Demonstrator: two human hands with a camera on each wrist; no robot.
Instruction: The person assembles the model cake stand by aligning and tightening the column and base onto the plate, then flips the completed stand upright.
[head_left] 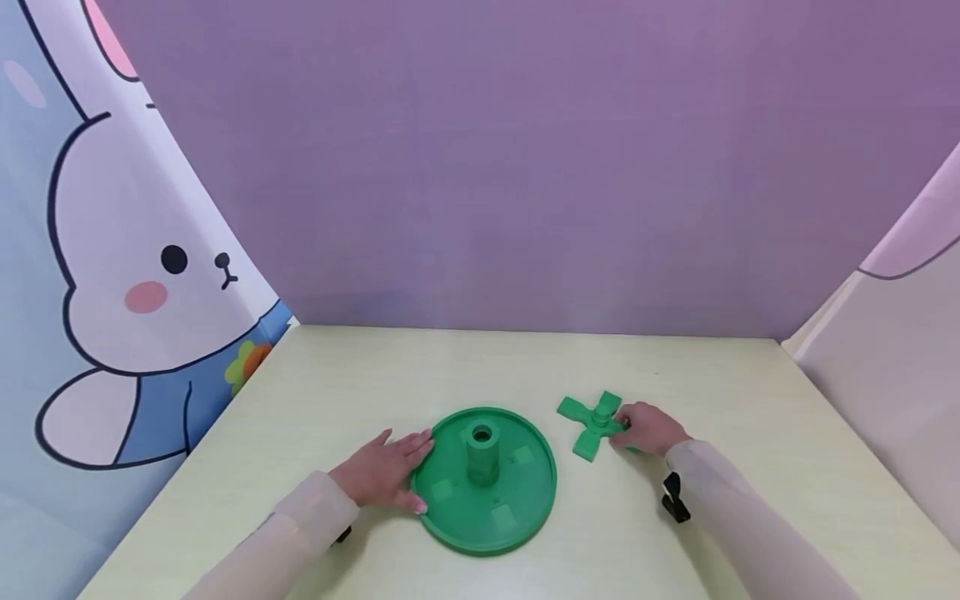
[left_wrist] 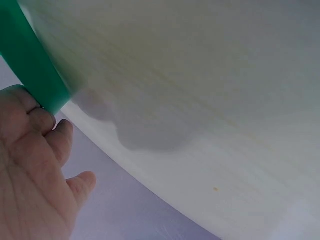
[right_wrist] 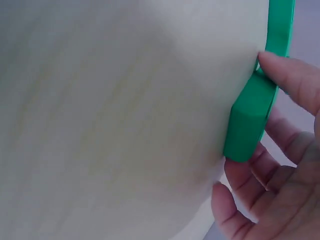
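A round green base plate (head_left: 525,500) with a short hollow post (head_left: 482,454) in its middle lies on the pale table (head_left: 420,375). My left hand (head_left: 386,475) lies flat against the plate's left rim (left_wrist: 30,65), fingers straight. To the right, a green cross-shaped piece (head_left: 588,421) lies on the table. My right hand (head_left: 648,429) grips one of its arms (right_wrist: 250,120), thumb above and fingers curled under.
A purple backdrop stands behind the table. A cartoon rabbit curtain (head_left: 135,275) hangs on the left and a pale curtain (head_left: 892,358) on the right. A black wrist clip (head_left: 673,497) shows on my right sleeve.
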